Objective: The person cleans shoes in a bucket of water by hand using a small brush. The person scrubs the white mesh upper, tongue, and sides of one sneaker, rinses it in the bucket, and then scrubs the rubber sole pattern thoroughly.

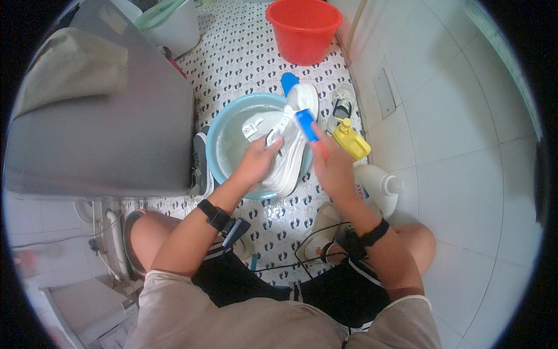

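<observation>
A white sneaker [285,168] is tilted over the light blue basin [211,150], its sole side turned to the right. My left hand [256,162] grips the shoe at its opening, and the tongue with a printed label hangs out to the left. In my right hand [335,170] is a blue and red brush [306,124], slightly blurred, its head at the shoe's upper near the sole edge. The brush's bristles are hidden from me. Cloudy water [229,141] with some foam along the edge lies in the basin.
A yellow pump bottle [352,141] and a white jug [380,187] stand right of the basin, near another sneaker [344,102]. Left are a dark grey shoe [200,161] and a large grey cabinet-like appliance [144,148]. A red bucket [304,41] stands beyond. A black cable [296,263] crosses between my legs.
</observation>
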A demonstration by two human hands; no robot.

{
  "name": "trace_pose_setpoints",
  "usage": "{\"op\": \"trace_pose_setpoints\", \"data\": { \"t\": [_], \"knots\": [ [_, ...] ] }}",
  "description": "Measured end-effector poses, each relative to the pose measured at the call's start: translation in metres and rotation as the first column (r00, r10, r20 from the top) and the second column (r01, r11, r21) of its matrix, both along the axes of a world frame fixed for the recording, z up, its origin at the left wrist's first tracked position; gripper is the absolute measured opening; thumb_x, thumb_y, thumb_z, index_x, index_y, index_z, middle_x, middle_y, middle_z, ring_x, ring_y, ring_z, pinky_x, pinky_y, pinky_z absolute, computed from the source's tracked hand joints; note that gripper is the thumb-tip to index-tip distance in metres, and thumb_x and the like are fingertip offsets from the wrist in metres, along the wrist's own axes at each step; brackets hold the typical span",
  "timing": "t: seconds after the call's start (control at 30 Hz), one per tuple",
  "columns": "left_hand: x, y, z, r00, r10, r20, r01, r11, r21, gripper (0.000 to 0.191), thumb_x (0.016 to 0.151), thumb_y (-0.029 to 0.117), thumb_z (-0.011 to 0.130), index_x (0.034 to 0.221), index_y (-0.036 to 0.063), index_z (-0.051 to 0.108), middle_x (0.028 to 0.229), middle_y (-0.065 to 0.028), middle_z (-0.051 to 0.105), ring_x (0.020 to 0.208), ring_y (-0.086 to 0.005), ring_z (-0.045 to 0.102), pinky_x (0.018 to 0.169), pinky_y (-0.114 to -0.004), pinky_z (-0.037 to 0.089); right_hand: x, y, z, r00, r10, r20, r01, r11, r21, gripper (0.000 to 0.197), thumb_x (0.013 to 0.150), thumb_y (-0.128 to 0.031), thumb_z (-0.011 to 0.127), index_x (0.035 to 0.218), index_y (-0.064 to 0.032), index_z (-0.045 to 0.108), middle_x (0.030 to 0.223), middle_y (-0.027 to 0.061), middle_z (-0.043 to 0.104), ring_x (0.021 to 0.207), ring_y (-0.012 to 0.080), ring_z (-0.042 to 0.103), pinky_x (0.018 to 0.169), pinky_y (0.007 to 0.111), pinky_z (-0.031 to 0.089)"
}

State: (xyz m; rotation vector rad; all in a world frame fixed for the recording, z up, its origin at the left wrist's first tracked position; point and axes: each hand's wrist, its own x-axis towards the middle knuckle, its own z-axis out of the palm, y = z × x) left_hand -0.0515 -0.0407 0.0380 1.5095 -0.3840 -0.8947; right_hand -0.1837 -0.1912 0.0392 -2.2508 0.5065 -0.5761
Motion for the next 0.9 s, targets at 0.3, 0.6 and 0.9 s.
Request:
{"op": "trace_pose_setpoints", "data": {
  "t": [0.3,0.6,0.9],
  "knots": [
    [-0.016,-0.010,-0.031,0.991,-0.119,0.057,0.112,0.988,0.108,0.037,0.102,0.017,0.054,0.134,-0.0018,0.057,0.122,-0.0110,0.065,0.109,-0.0163,0.060,0.098,-0.032,0.046,-0.008,-0.015,-0.049,0.990,-0.132,0.045,0.129,0.990,0.061,0.039,0.098,-0.015,0.059,0.134,-0.0015,0.060,0.113,0.0223,0.069,0.101,0.0323,0.068,0.092,0.036,0.049],
    [-0.016,-0.041,-0.063,0.968,-0.081,-0.237,0.067,0.996,-0.066,0.052,0.100,0.026,0.061,0.140,-0.0044,0.049,0.125,-0.0122,0.062,0.111,-0.0191,0.060,0.097,-0.033,0.047,-0.025,0.013,-0.060,0.986,-0.163,0.031,0.154,0.969,0.193,0.043,0.099,-0.019,0.055,0.140,-0.0056,0.054,0.117,0.0256,0.067,0.102,0.0386,0.068,0.087,0.045,0.052],
    [-0.011,-0.062,-0.067,0.908,0.092,-0.410,-0.082,0.996,0.042,0.061,0.099,0.038,0.063,0.141,-0.0028,0.048,0.132,-0.0145,0.060,0.117,-0.0229,0.059,0.100,-0.037,0.048,-0.006,-0.018,-0.061,0.985,-0.139,-0.105,0.162,0.954,0.253,0.042,0.100,-0.019,0.055,0.141,-0.0085,0.056,0.117,0.0259,0.067,0.107,0.0368,0.067,0.095,0.040,0.049]
  ]
}}
